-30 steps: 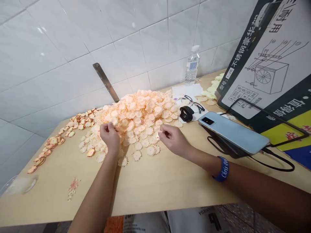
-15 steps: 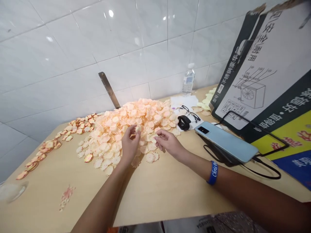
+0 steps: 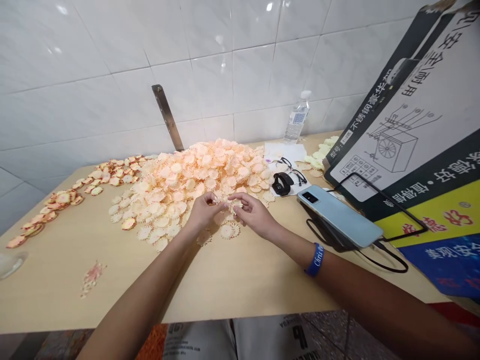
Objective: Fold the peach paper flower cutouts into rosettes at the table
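Note:
In front of the big heap of pale peach and cream scallop-edged flower pieces [image 3: 210,167], my two hands are close together. My left hand [image 3: 205,212] is closed, its thumb and forefinger pinching a pale flower piece [image 3: 225,201]. From the other side my right hand [image 3: 254,216], with a blue wristband [image 3: 315,259] on its wrist, pinches at the same piece with thumb and forefinger. Fingers partly cover that piece, so its full shape is hidden. Just below the hands, a cream flower piece [image 3: 227,230] lies flat on the wooden table [image 3: 240,280].
Red-edged pieces [image 3: 62,198] trail down the left, near small pinkish scraps [image 3: 92,277]. Right of the heap are a black watch [image 3: 282,184], glasses [image 3: 296,175], a water bottle [image 3: 297,117] and a light blue phone [image 3: 341,215]. A large printed box [image 3: 408,125] leans behind the phone.
My hands have come together, the right moving left and the left slightly right; both now meet at the pale flower piece. The camera view has shifted a little, showing more below the table edge.

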`<state>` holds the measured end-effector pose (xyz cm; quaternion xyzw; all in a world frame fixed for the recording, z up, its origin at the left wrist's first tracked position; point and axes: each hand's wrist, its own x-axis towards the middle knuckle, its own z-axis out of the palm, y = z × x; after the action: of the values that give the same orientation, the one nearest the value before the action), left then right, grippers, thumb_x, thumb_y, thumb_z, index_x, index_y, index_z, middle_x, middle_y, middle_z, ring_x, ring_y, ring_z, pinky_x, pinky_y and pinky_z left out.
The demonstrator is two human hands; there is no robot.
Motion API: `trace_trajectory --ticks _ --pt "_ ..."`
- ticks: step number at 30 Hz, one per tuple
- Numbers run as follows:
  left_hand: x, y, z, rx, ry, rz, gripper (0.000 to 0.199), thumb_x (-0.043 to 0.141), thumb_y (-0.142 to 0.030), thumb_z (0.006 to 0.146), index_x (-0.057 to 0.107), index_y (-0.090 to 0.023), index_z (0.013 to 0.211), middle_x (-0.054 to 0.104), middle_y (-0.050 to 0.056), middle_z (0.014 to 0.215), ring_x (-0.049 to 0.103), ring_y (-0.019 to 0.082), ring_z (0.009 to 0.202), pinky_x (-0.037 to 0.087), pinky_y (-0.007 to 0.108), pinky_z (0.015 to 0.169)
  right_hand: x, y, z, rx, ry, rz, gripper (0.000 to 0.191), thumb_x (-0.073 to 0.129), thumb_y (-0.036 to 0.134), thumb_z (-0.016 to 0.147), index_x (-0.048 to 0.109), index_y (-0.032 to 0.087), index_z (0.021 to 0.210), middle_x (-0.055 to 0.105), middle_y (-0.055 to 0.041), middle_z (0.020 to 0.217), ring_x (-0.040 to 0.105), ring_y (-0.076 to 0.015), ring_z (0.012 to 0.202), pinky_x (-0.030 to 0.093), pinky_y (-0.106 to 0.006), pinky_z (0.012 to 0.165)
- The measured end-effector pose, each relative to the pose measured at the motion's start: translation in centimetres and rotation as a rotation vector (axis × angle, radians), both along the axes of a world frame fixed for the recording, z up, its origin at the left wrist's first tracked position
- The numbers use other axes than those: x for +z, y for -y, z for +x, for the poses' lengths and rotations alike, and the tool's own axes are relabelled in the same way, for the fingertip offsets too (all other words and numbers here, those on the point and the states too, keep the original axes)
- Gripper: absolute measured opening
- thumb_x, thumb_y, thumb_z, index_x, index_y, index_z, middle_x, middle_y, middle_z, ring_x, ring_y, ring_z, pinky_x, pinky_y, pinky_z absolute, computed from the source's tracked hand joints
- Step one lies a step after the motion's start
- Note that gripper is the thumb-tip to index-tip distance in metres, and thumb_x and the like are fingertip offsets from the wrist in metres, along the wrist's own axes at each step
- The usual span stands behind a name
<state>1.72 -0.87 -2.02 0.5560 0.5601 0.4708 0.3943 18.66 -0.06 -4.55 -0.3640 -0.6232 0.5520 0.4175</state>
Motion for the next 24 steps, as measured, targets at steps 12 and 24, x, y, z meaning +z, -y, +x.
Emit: trace_trajectory --ticks 12,24 --pt "0.9 0.5 -0.2 -0.136 -0.01 0.03 0.028 0.075 -0.042 0.066 0.066 -0.016 0.064 0.058 -0.001 0.064 0.052 0.013 0.065 0.041 0.024 0.062 0.0 0.2 0.3 -0.147 0.023 0.117 0.019 0.058 0.034 0.08 0.065 0.019 0.089 0.063 -0.0018 0.072 0.06 -0.0135 0.055 0.048 -0.025 0.05" --pt "0.8 -1.1 -3.4 0.253 0.011 0.269 0.025 0.066 -0.036 0.079 0.065 -0.02 0.099 0.068 0.002 0.079 0.064 0.014 0.069 0.05 0.024 0.062 -0.2 -1.2 0.8 -0.29 -0.011 0.088 0.024 0.059 0.031 0.079 0.066 0.018 0.098 0.061 0.0001 0.064 0.062 -0.0143 0.056 0.05 -0.025 0.051"
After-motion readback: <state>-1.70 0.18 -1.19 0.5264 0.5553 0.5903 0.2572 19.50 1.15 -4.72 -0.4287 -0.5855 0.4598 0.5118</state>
